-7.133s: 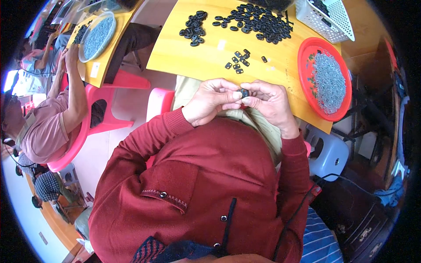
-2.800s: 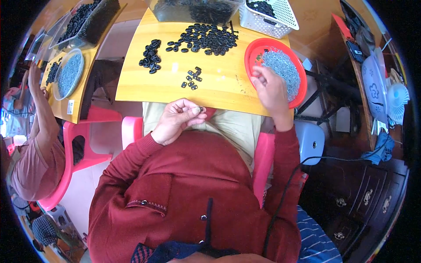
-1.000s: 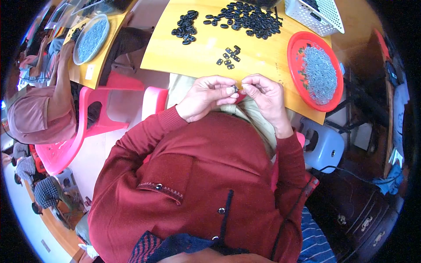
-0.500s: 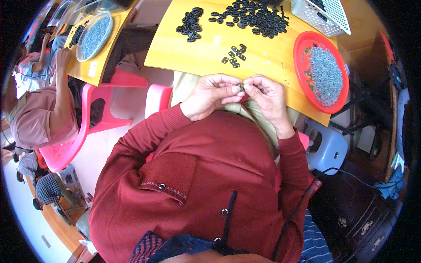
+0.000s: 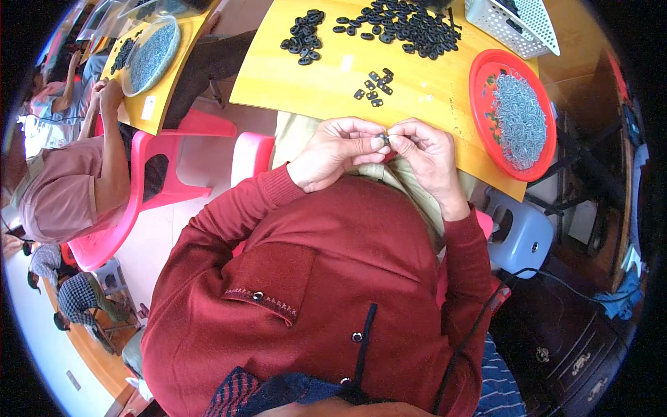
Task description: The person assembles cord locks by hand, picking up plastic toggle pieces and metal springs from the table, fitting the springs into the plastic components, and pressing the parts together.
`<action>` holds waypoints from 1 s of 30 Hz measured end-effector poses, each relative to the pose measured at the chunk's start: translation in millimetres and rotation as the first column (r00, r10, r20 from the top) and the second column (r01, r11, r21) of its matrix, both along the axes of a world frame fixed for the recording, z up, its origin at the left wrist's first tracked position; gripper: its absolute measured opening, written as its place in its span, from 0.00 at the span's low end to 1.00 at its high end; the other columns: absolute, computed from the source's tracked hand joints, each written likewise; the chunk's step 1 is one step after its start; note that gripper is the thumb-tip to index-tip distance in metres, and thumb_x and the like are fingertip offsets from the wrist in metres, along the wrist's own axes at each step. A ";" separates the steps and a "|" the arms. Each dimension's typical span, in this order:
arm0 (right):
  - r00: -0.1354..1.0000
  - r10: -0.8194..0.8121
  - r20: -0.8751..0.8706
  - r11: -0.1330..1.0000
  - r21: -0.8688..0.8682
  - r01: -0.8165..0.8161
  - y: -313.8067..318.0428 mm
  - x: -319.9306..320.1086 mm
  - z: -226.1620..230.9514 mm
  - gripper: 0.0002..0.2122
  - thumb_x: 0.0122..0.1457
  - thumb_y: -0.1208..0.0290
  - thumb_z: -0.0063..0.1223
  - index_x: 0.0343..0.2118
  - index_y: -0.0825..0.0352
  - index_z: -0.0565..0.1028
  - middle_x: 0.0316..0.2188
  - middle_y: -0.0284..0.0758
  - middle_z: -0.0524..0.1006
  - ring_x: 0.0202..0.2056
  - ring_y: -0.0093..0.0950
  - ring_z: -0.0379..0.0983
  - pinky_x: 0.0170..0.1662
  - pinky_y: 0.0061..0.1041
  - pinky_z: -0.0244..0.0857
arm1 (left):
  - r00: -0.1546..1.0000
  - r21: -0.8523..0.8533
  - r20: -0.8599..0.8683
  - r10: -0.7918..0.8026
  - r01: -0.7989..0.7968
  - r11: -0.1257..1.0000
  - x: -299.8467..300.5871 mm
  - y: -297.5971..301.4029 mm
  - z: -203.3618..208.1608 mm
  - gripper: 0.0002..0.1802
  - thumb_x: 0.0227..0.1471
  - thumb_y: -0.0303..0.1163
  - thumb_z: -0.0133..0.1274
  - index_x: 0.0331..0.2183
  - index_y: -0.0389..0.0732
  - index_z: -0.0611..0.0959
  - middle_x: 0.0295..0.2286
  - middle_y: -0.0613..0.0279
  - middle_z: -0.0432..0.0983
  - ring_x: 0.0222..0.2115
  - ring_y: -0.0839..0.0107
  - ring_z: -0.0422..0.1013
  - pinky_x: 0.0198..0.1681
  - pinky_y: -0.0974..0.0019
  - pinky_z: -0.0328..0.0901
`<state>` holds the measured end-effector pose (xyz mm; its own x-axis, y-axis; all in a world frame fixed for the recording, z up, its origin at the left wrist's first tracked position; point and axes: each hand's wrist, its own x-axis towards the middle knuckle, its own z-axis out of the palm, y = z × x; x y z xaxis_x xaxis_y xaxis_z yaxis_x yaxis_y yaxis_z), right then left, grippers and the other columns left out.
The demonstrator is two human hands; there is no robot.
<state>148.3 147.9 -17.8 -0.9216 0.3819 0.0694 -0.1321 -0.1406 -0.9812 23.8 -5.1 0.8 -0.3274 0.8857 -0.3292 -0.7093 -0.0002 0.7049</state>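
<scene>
Now, a small dark piece [image 5: 384, 140] sits between my fingertips.
My left hand [image 5: 338, 153] pinches it; my right hand [image 5: 431, 156] meets its right side, grip unclear.

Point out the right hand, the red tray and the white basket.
Right hand [image 5: 432, 154], head view: the point is on the middle of the hand.
Red tray [image 5: 478, 104], head view: on its left rim.
White basket [image 5: 495, 31], head view: on its near, perforated wall.
</scene>
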 end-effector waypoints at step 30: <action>0.994 0.110 0.023 0.993 -0.050 -0.109 2.8 -1.3 7.3 0.05 0.60 0.77 0.52 0.33 0.74 0.76 0.28 0.34 0.79 0.30 0.19 0.74 0.34 0.17 0.68 | 0.989 -0.036 -0.122 0.083 -0.088 0.995 6.8 -1.3 1.5 0.09 0.52 0.20 0.55 0.38 0.30 0.79 0.33 0.53 0.78 0.32 0.68 0.77 0.40 0.69 0.74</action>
<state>147.0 150.7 -10.6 -0.9593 0.2809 0.0294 -0.0886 -0.2006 -0.9757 30.6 -6.4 2.3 -0.4411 0.8391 -0.3184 -0.6180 -0.0267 0.7857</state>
